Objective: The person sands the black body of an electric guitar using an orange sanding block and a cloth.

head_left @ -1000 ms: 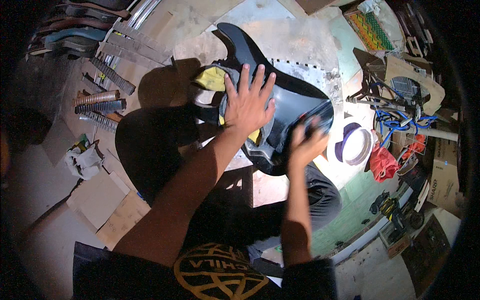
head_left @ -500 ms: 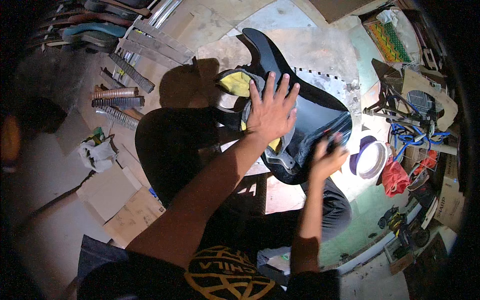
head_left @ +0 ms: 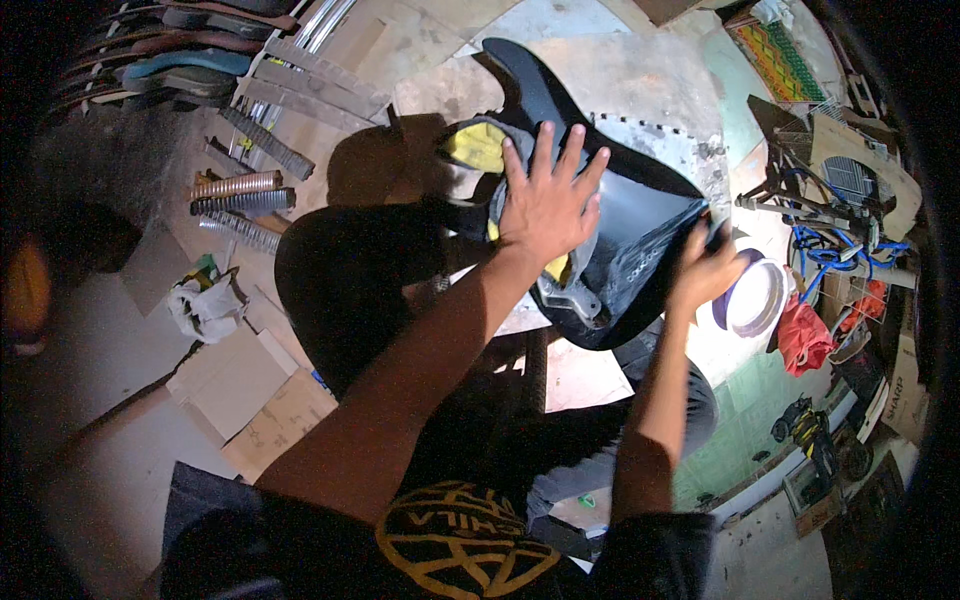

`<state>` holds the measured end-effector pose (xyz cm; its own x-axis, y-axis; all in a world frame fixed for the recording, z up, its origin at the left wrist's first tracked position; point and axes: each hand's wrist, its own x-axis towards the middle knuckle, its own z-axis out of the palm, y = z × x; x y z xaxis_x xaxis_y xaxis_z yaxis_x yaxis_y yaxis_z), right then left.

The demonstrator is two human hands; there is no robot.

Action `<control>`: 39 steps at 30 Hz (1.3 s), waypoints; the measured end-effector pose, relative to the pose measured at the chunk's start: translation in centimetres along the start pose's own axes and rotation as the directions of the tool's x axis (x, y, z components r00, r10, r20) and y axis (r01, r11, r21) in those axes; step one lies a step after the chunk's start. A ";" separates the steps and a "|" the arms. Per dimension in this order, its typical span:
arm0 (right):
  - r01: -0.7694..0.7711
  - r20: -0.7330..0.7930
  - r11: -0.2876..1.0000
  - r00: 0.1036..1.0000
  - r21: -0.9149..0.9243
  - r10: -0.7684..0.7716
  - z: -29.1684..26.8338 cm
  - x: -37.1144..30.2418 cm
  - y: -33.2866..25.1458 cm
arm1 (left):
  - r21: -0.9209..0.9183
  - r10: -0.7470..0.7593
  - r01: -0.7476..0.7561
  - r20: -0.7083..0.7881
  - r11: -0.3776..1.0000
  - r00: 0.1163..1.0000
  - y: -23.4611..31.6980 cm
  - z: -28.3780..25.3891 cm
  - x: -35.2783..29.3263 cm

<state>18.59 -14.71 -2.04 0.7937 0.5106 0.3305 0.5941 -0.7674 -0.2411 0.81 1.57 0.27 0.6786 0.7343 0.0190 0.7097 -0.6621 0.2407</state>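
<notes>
Cluttered floor (head_left: 745, 425) rings glossy black panel (head_left: 640, 205)

Blue cords (head_left: 826, 262), a red cloth (head_left: 803, 337) and a round purple-and-white object (head_left: 752, 298) crowd one side, the last just beside the right hand (head_left: 706, 268); cardboard (head_left: 228, 385) and ribbed strips (head_left: 243, 200) lie opposite. Mid-view, the curved panel is partly hidden by a left hand (head_left: 550, 210), flat with fingers spread, over a grey-and-yellow cloth (head_left: 476, 148). Right fingers curl at the panel's right edge (blurred; whether they grip anything cannot be told).

From the head, the scene is viewed steeply downward by fisheye, the left hand (head_left: 548, 208) and right hand (head_left: 706, 272) framed close below.
</notes>
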 end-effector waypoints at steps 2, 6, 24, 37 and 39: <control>0.167 -0.166 0.985 0.973 0.037 -0.159 -1.5 -5.6 -2.3 | 0.011 -0.008 0.008 -0.004 1.000 1.000 -0.2 0.0 0.1; 0.110 -0.080 0.992 0.991 0.054 -0.105 -2.5 -8.7 -2.5 | 0.039 0.010 -0.010 -0.005 0.999 1.000 0.1 -0.1 0.1; 0.052 -0.129 0.997 0.991 0.058 -0.044 -0.5 -5.5 -0.4 | 0.040 0.009 -0.009 -0.010 0.999 1.000 -0.1 -0.1 0.1; -0.002 0.167 0.997 0.986 0.073 -0.010 -4.7 -12.3 -1.7 | 0.046 0.007 -0.007 0.017 0.999 1.000 0.1 0.0 0.2; 0.206 -0.077 0.977 0.976 0.051 -0.202 -1.9 -8.3 -0.4 | 0.066 0.014 -0.014 0.008 0.998 1.000 0.3 0.1 0.3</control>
<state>11.52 -19.34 -2.88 0.6450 0.6237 0.4416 0.7508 -0.6248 -0.2142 1.22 1.59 0.23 0.6898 0.7238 0.0144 0.7109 -0.6810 0.1760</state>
